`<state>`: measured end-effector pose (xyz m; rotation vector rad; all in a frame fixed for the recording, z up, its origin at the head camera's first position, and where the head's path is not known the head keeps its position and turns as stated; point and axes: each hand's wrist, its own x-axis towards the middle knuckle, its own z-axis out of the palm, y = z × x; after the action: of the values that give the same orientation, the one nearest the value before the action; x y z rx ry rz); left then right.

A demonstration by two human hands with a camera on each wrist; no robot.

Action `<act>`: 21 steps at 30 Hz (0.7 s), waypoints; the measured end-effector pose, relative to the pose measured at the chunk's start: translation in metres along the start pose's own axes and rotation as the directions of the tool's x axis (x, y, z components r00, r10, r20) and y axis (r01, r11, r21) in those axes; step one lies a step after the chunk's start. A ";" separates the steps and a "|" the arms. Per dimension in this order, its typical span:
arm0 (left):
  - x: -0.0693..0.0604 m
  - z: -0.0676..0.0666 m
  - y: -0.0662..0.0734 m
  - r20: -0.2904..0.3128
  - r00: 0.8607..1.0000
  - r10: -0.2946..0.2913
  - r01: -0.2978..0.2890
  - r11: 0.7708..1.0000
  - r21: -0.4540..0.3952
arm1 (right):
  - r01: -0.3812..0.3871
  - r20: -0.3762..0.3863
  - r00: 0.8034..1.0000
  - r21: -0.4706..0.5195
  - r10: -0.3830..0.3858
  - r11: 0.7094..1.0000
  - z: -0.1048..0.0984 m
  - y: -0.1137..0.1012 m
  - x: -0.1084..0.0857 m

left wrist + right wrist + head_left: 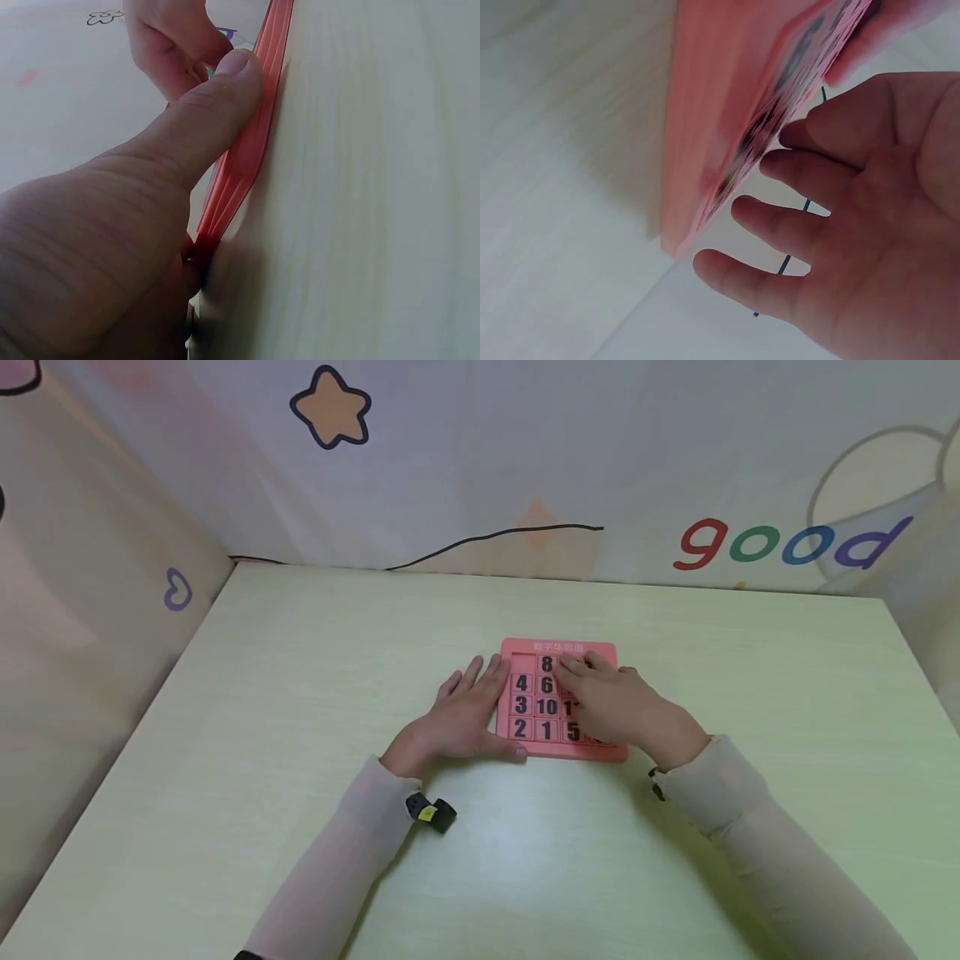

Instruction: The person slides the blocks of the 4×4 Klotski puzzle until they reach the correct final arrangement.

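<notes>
- Printed cloth backdrop around the work space; clock face read from the head view, 12 at the far side. Orange star toward 11, the word "good" toward 2.
- Pale table below it, faint grain.
- Two light sleeves reach in: left sleeve from 7, right sleeve from 5.
- Pink number board flat on the table, just off centre toward 4; title strip along its own 12 o'clock edge.
- Left hand at the board's 9: fingers straight, spread, touching that edge; thumb stretched along the near edge toward 7. Bracing, by the look of it.
- Right hand at the board's 3: fingers extended, loosely spread over the tiles, grasping nothing seen. Whether a fingertip presses: cannot tell.
- Number tiles sit inside the frame. Readable: 8; 4, 6; 3, 10; 2, 1, 5. Others covered by the right hand.
- Vacant slot at the board's 10.
- Progress, judged: tiles seated, board steadied; readable numbers out of counting order, so sliding looks unfinished. Hidden portion unknown.
</notes>
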<state>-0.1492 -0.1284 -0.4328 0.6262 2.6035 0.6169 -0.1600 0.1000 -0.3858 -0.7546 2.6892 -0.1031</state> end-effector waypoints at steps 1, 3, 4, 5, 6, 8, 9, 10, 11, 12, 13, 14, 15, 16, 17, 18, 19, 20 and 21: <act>0.000 0.000 0.000 0.000 1.000 -0.001 0.001 1.000 0.000 | 0.010 -0.009 1.000 0.000 -0.010 1.000 0.000 -0.001 0.000; -0.001 -0.001 0.000 0.002 1.000 -0.006 0.006 1.000 0.000 | 0.031 -0.024 0.999 0.002 -0.031 1.000 0.001 -0.006 -0.001; -0.001 -0.001 0.000 0.003 1.000 -0.008 0.008 1.000 0.000 | 0.044 -0.028 0.999 0.009 -0.044 0.999 0.001 -0.008 -0.002; -0.001 0.000 0.000 0.003 1.000 -0.008 0.008 1.000 -0.001 | 0.060 -0.030 0.998 0.015 -0.059 0.998 0.002 -0.012 -0.002; -0.001 0.000 0.001 0.004 1.000 -0.009 0.009 1.000 -0.005 | 0.078 -0.027 0.997 0.019 -0.077 0.997 0.003 -0.015 -0.002; -0.001 0.000 0.001 0.008 1.000 -0.009 0.009 1.000 -0.009 | 0.114 -0.020 0.993 0.018 -0.114 0.993 0.004 -0.021 -0.002; -0.002 0.000 0.001 0.009 1.000 -0.008 0.008 1.000 -0.013 | 0.126 -0.011 0.992 0.020 -0.126 0.992 0.006 -0.024 -0.002; -0.002 0.001 0.001 0.009 1.000 -0.006 0.006 1.000 -0.014 | 0.136 -0.004 0.991 0.019 -0.136 0.990 0.006 -0.026 -0.002; -0.002 0.001 0.001 0.009 1.000 -0.005 0.005 1.000 -0.017 | 0.144 0.003 0.990 0.015 -0.144 0.989 0.008 -0.028 -0.002; -0.002 0.002 0.001 0.011 1.000 -0.005 0.005 1.000 -0.017 | 0.147 0.008 0.989 0.011 -0.147 0.989 0.008 -0.030 -0.001; -0.002 0.002 0.001 0.009 1.000 -0.003 0.004 1.000 -0.015 | 0.146 0.011 0.989 0.009 -0.146 0.989 0.009 -0.031 -0.001; -0.002 0.002 0.001 0.009 1.000 -0.005 0.005 1.000 -0.013 | 0.139 0.017 0.990 0.014 -0.139 0.990 0.010 -0.032 -0.001; -0.002 0.002 0.001 0.008 1.000 -0.004 0.004 1.000 -0.012 | 0.135 0.019 0.991 0.012 -0.135 0.991 0.010 -0.033 0.000; -0.002 0.001 0.001 0.008 1.000 -0.004 0.004 1.000 -0.010 | 0.130 0.018 0.991 0.010 -0.130 0.991 0.010 -0.033 0.001; -0.002 0.001 0.001 0.008 1.000 -0.004 0.004 1.000 -0.008 | 0.126 0.016 0.992 0.009 -0.126 0.992 0.009 -0.033 0.002; -0.002 0.000 0.001 0.008 1.000 -0.005 0.005 1.000 -0.004 | 0.122 0.014 0.992 0.009 -0.122 0.993 0.008 -0.033 0.003; -0.002 0.000 0.001 0.007 1.000 -0.005 0.005 1.000 -0.001 | 0.118 0.012 0.993 0.009 -0.118 0.993 0.008 -0.033 0.004; -0.001 0.000 0.001 0.007 1.000 -0.006 0.006 1.000 0.000 | 0.114 0.009 0.993 0.008 -0.114 0.993 0.007 -0.033 0.005; -0.001 -0.001 0.001 0.006 1.000 -0.004 0.004 1.000 0.001 | 0.109 0.004 0.994 0.005 -0.109 0.994 0.006 -0.032 0.007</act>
<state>-0.1483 -0.1285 -0.4313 0.6228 2.5991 0.6113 -0.1475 0.0690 -0.3878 -0.8987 2.6421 -0.1350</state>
